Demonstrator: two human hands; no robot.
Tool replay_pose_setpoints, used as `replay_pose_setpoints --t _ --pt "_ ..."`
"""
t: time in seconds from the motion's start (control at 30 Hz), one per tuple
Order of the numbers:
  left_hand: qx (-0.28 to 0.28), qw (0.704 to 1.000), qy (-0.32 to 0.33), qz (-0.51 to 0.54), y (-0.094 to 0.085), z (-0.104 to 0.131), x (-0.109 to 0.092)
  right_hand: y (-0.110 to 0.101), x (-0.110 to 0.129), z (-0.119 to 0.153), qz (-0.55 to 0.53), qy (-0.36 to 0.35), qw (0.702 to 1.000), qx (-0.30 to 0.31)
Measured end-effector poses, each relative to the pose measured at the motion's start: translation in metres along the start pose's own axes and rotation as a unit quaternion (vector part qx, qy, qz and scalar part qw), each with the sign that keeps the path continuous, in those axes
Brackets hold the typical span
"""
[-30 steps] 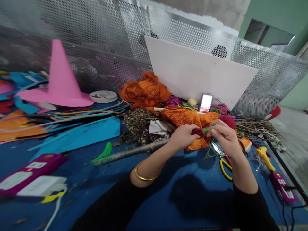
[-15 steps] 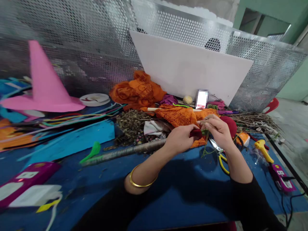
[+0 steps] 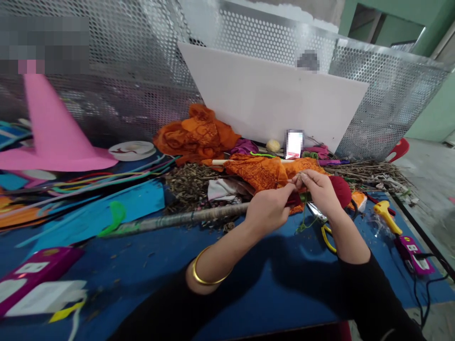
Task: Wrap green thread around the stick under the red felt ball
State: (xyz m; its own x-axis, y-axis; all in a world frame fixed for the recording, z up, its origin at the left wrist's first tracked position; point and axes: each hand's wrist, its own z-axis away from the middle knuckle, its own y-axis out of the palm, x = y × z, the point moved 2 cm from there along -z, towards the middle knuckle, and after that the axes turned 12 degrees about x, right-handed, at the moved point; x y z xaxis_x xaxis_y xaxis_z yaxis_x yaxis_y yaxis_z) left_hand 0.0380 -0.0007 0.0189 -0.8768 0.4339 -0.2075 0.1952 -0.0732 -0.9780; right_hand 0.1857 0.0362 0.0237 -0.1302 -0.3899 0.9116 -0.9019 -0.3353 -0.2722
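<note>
Clasping a dark red piece [image 3: 294, 201], the left hand [image 3: 267, 211] has its fingers closed around it, with part of the piece showing past the knuckles; probably this steadies its green end [image 3: 303, 196] for fine finger work. The right hand [image 3: 318, 189] meets it there, thumb and fingertips bunched together, but they hide whatever lies between, so I cannot tell whether they grip anything. The dark red piece is between the two hands, above the front edge of the patterned orange cloth [image 3: 254, 170]. Green thread [image 3: 304, 225] dangles just below.

The scissors [image 3: 329, 240] lie under the right wrist, perhaps so they are handy for snipping. A long stick [image 3: 188, 217] runs along the blue table [image 3: 170, 284] behind the left forearm, and a red ball [image 3: 340, 191] sits just beyond the right hand. The phone [image 3: 294, 143] stands upright before the white board [image 3: 270, 94], seemingly propped for viewing. The yellow glue gun [image 3: 386, 217] rests near the right power strip [image 3: 414, 255], likely to be near an outlet.

No brand or writing can be read: the phone's screen is glare and blur, and the power strip's markings are too small.
</note>
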Motion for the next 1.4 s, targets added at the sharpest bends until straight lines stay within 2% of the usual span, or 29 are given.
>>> replay_pose_setpoints --t 0.23,0.5,0.63,0.73,0.83,0.9,1.0,1.1,1.2,1.3,1.4 --pt "-0.02 0.998 0.055 0.029 0.004 0.001 0.001 -0.001 -0.003 0.001 -0.069 0.032 0.997 -0.008" --pt "-0.028 0.996 0.076 0.033 0.007 -0.001 0.005 0.004 -0.006 0.0 -0.102 0.055 0.993 -0.012" --pt "-0.028 0.997 0.067 0.022 0.007 -0.002 0.007 0.002 0.002 0.002 -0.089 0.045 0.995 -0.013" --pt "-0.028 0.998 0.044 0.026 0.001 -0.003 0.012 -0.011 0.013 0.009 -0.083 0.061 0.995 -0.012" --pt "-0.041 0.998 0.02 0.048 -0.009 -0.002 0.02 -0.035 0.023 0.018 -0.12 0.092 0.989 -0.002" --pt "-0.05 0.996 0.004 0.077 -0.016 -0.001 0.026 -0.056 0.025 0.025 -0.132 0.091 0.987 -0.026" --pt "-0.047 0.987 -0.012 0.152 -0.023 -0.001 0.036 -0.086 0.019 0.029 -0.135 0.072 0.983 -0.099" --pt "-0.016 0.961 0.015 0.277 -0.024 -0.002 0.042 -0.105 0.004 0.025 -0.123 0.045 0.973 -0.191" --pt "0.041 0.91 0.06 0.408 -0.022 -0.003 0.04 -0.109 -0.013 0.018 -0.072 0.057 0.965 -0.247" --pt "0.101 0.854 0.066 0.506 -0.022 -0.001 0.035 -0.102 -0.024 0.012 0.112 0.058 0.967 -0.221" --pt "0.121 0.803 0.055 0.581 -0.025 0.005 0.033 -0.089 -0.028 0.011 0.291 0.029 0.943 -0.157"
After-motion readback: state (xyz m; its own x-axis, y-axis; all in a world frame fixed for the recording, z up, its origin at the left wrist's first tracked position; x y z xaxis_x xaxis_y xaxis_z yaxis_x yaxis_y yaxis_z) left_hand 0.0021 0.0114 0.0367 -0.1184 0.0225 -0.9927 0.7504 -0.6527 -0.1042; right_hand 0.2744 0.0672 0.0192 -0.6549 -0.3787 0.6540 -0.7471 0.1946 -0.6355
